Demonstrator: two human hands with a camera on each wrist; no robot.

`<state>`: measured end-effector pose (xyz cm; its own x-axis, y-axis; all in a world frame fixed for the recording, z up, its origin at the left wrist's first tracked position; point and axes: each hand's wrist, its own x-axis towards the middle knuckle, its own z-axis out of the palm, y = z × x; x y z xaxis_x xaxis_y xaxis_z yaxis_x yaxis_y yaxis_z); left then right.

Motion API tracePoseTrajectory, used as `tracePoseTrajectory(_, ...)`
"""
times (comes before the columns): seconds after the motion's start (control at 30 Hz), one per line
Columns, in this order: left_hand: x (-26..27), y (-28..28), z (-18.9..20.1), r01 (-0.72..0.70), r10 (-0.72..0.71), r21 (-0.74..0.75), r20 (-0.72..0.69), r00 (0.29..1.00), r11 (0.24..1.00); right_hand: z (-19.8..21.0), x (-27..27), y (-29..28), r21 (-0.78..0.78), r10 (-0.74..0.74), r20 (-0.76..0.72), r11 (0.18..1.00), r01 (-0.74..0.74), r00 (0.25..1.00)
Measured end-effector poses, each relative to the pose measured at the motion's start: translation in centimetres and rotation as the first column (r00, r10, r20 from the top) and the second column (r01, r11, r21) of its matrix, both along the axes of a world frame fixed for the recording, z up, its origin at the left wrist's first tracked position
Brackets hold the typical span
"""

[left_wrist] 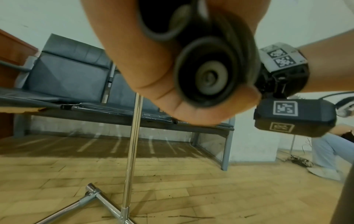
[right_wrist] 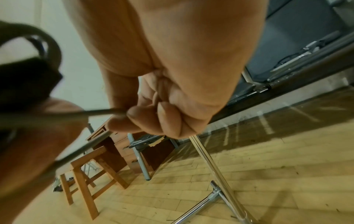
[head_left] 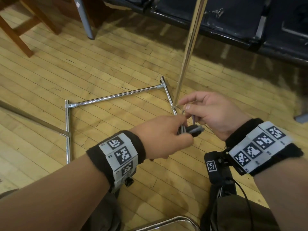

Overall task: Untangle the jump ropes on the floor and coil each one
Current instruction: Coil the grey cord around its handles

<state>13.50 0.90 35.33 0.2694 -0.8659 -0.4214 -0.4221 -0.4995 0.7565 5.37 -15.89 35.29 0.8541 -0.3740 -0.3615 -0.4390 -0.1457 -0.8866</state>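
Note:
My left hand [head_left: 164,132] grips the black jump rope handles [head_left: 245,130] with several grey cord loops wound round them. In the left wrist view the round butt of a handle [left_wrist: 209,78] faces the camera inside my curled fingers. My right hand [head_left: 205,112] is just beyond and to the right, pinching a thin grey cord [right_wrist: 99,112] between thumb and fingertips. That cord runs taut to the bundle in the left hand. Both hands hover above the wooden floor. No other rope shows on the floor.
A chrome rack base [head_left: 116,95] lies on the parquet just beyond my hands, with an upright chrome pole [head_left: 190,47] rising from it. Dark bench seats [head_left: 233,19] line the back, wooden furniture [head_left: 21,27] stands far left. Another person [left_wrist: 325,153] sits at right.

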Motion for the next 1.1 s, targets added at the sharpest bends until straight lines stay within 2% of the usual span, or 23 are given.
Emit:
tracePoseTrajectory(0.1, -0.3, -0.1, -0.6, 0.060, -0.072, 0.068, 0.206, 0.976, 0.996, 0.1, 0.1, 0.3, -0.068, 0.062, 0.005, 0.996, -0.061, 0.998)
tracePoseTrajectory(0.3, -0.2, -0.1, -1.3, -0.093, 0.086, 0.005, 0.318, 0.944, 0.996, 0.4, 0.0, -0.5, -0.103, -0.076, 0.003, 0.992, 0.076, 0.997)
tracePoseTrajectory(0.47, -0.5, -0.5, -2.1, -0.044, 0.000, 0.122, 0.343, 0.939, 0.992, 1.1, 0.3, 1.5, -0.117, 0.095, 0.047, 0.989, -0.089, 0.994)
tracePoseTrajectory(0.6, 1.4, -0.6, -2.0, -0.135, 0.102, 0.091, 0.299, 0.949, 0.987, 2.0, 0.0, 3.2, -0.202, 0.220, 0.137, 0.961, -0.190, 0.966)
tracePoseTrajectory(0.7, 2.1, -0.6, -1.8, -0.221, 0.213, 0.023, 0.194, 0.958, 0.975, 2.3, -0.2, 3.5, -0.218, 0.216, 0.190, 0.961, -0.173, 0.958)
tracePoseTrajectory(0.83, 1.9, -0.7, -1.5, -0.369, 0.363, -0.077, -0.074, 0.929, 0.926, 2.1, 0.1, 3.0, -0.170, 0.052, 0.261, 0.985, -0.007, 0.964)
tracePoseTrajectory(0.93, 1.8, -0.8, -1.4, -0.430, 0.404, -0.089, -0.215, 0.889, 0.898, 2.1, 0.4, 2.9, -0.099, -0.070, 0.298, 0.990, 0.104, 0.952)
tracePoseTrajectory(1.1, 1.6, -0.7, -1.0, -0.493, 0.412, -0.066, -0.461, 0.786, 0.867, 2.3, 0.6, 2.8, 0.016, -0.149, 0.336, 0.988, 0.153, 0.930)
